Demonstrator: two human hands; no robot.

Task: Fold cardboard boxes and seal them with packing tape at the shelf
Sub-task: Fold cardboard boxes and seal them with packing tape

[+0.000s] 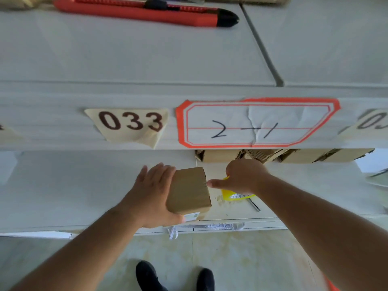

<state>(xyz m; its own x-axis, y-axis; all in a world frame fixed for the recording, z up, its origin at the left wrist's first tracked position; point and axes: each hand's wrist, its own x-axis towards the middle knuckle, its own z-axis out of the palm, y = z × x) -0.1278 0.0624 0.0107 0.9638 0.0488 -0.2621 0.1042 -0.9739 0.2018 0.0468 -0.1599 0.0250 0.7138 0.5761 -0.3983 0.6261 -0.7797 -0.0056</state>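
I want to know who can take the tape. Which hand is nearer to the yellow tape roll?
Right. The right hand is directly over the yellow tape roll and covers part of it. The left hand is further away, holding the far side of the cardboard box.

The right hand (243, 177) covers most of a yellow tape roll (235, 195). Flat cardboard (273, 155) at the lower shelf's back edge is hidden behind the upper shelf's front (63, 122). The red utility knife (144, 11) is cut off at top.
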